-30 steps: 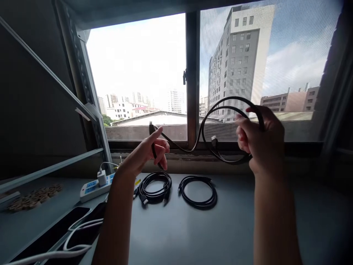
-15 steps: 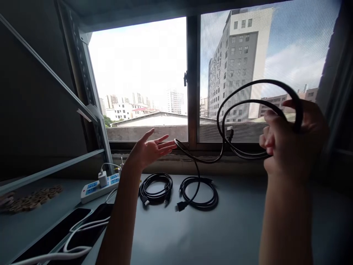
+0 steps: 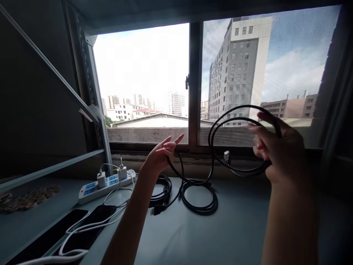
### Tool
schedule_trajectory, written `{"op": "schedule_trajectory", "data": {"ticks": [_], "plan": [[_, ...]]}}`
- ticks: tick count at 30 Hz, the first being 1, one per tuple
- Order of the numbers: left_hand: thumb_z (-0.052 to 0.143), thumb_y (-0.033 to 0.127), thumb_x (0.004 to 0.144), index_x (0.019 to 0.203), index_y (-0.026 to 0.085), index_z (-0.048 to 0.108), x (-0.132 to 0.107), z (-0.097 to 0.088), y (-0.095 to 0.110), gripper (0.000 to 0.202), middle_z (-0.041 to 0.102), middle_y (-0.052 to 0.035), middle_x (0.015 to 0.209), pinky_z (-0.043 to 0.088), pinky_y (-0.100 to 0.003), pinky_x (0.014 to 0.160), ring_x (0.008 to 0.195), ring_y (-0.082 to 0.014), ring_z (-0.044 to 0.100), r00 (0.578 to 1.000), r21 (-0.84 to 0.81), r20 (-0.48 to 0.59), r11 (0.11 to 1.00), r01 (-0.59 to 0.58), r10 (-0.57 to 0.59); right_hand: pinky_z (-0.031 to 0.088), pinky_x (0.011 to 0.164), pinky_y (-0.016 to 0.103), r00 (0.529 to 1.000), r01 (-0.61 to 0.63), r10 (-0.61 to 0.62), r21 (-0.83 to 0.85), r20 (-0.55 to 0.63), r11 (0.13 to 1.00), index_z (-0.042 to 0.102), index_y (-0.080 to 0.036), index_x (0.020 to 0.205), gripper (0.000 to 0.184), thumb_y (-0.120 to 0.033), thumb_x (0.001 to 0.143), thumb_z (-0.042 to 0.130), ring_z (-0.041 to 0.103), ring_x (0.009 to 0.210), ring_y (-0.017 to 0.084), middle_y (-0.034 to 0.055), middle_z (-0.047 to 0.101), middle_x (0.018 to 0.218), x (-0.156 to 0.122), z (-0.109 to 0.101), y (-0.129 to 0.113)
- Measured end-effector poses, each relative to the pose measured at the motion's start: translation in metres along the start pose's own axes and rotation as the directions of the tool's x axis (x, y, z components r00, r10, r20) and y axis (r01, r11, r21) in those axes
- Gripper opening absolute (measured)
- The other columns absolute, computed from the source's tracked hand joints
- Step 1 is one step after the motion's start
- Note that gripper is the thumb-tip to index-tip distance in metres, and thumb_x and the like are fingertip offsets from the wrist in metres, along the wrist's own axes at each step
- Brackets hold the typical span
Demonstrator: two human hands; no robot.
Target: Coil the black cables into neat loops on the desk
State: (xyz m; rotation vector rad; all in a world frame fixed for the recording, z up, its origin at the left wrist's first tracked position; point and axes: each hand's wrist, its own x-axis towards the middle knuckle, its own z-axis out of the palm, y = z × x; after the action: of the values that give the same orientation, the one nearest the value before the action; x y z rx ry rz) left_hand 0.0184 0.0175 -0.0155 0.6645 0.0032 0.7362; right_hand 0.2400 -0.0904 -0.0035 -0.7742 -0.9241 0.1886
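My right hand (image 3: 278,152) is raised in front of the window, closed round two loops of a black cable (image 3: 220,127), with a small plug (image 3: 226,156) dangling inside the loops. The cable's free end runs left and down through the fingers of my left hand (image 3: 162,152), which pinch it loosely while the index finger points up. That end hangs to the desk, where its plug (image 3: 154,210) lies. Two coiled black cables rest on the desk below, one (image 3: 200,197) at the middle and one (image 3: 162,189) partly behind my left forearm.
A white power strip (image 3: 106,184) with plugged-in chargers sits at the left by the window frame. White cords lead to two dark phones (image 3: 79,230) at the front left. Small brown pieces (image 3: 24,197) lie at the far left. A metal shelf frame (image 3: 82,110) stands on the left.
My right hand came back left and lower with the loops. My left hand went from open palm to pinching the hanging cable, whose end plug now rests further left on the desk.
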Motion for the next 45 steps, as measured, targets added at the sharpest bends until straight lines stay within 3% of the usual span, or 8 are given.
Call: {"op": "schedule_trajectory", "data": {"ticks": [5,8,14,20,28,33,39,45], "plan": [[0.034,0.04,0.094,0.124,0.011,0.051,-0.008,0.017,-0.016,0.045,0.065,-0.0059,0.068,0.053,-0.025,0.06,0.054,-0.0132,0.062,0.999,0.716,-0.022,0.696,0.046,-0.043,0.021,0.028,0.014,0.968,-0.056,0.07,-0.061,0.242,0.997,0.052,-0.012,0.111,0.049,-0.034,0.07,0.064,0.03,0.03,0.007,-0.0039,0.05,0.051,-0.008,0.023,0.009],[0.041,0.042,0.092,0.113,0.011,0.06,-0.005,0.021,-0.03,0.042,0.067,-0.0108,0.096,0.049,-0.027,0.08,0.086,-0.0178,0.064,0.99,0.842,-0.014,0.535,-0.064,0.139,0.03,0.032,0.016,0.915,0.014,0.07,-0.204,0.398,0.979,0.045,-0.012,0.123,0.048,-0.029,0.081,0.059,0.04,0.035,0.01,-0.001,0.056,0.06,-0.027,0.046,0.011],[0.042,0.054,0.087,0.094,0.013,0.064,0.01,0.017,-0.043,0.048,0.067,-0.0076,0.083,0.05,-0.024,0.074,0.081,-0.0168,0.063,0.962,0.677,-0.194,0.736,-0.009,0.191,0.039,0.053,0.025,0.76,0.293,0.242,-0.651,0.603,0.701,0.049,-0.007,0.121,0.031,-0.006,0.09,0.051,0.06,0.068,0.022,0.0092,0.061,0.078,-0.065,0.084,0.009],[0.058,0.031,0.082,0.074,0.014,0.061,0.009,0.015,-0.027,0.018,0.066,-0.0034,0.074,0.051,-0.024,0.069,0.071,-0.015,0.064,0.94,0.541,-0.285,0.841,-0.006,0.19,0.031,0.051,0.026,0.639,0.508,0.183,-0.588,0.747,0.629,0.059,-0.012,0.105,0.017,-0.007,0.09,0.054,0.059,0.068,0.021,0.004,0.061,0.075,-0.07,0.083,0.003],[0.065,0.033,0.075,0.072,0.011,0.06,0.0,0.009,-0.011,0.023,0.061,-0.0017,0.065,0.048,-0.017,0.058,0.059,-0.0092,0.059,0.893,0.841,-0.159,0.532,-0.101,0.42,0.038,0.057,0.025,0.859,0.388,-0.052,-0.58,0.51,0.716,0.068,-0.021,0.077,0.006,-0.021,0.083,0.07,0.058,0.061,0.014,-0.0033,0.06,0.082,-0.062,0.068,-0.006],[0.067,0.024,0.073,0.063,0.017,0.04,-0.009,0.019,-0.01,0.03,0.034,0.0101,0.045,0.03,-0.01,0.033,0.031,-0.0011,0.036,0.969,0.794,-0.012,0.591,-0.141,0.247,0.044,0.063,0.027,0.906,0.331,-0.089,-0.562,0.413,0.758,0.067,-0.021,0.087,0.016,-0.014,0.075,0.074,0.059,0.069,0.016,-0.0024,0.061,0.079,-0.038,0.056,0.014],[0.064,0.024,0.075,0.068,0.02,0.041,-0.024,0.034,-0.016,0.024,0.021,0.0123,0.04,0.006,-0.013,0.026,0.027,-0.0007,0.01,0.996,0.792,0.012,0.607,-0.064,0.088,0.048,0.08,0.033,0.822,0.282,0.059,-0.495,0.567,0.822,0.047,-0.016,0.129,0.068,-0.023,0.069,0.079,0.052,0.102,0.025,0.0109,0.052,0.114,-0.02,0.056,0.061],[0.065,0.02,0.069,0.058,0.019,0.038,-0.025,0.036,-0.025,0.029,0.026,0.0086,0.044,0.014,-0.017,0.033,0.036,-0.0023,0.02,0.936,0.965,0.075,0.214,-0.155,0.343,0.032,0.102,0.038,0.81,0.333,-0.088,-0.33,0.58,0.883,0.033,-0.013,0.137,0.071,-0.022,0.077,0.07,0.037,0.121,0.024,0.0129,0.04,0.131,-0.025,0.067,0.064]]}}
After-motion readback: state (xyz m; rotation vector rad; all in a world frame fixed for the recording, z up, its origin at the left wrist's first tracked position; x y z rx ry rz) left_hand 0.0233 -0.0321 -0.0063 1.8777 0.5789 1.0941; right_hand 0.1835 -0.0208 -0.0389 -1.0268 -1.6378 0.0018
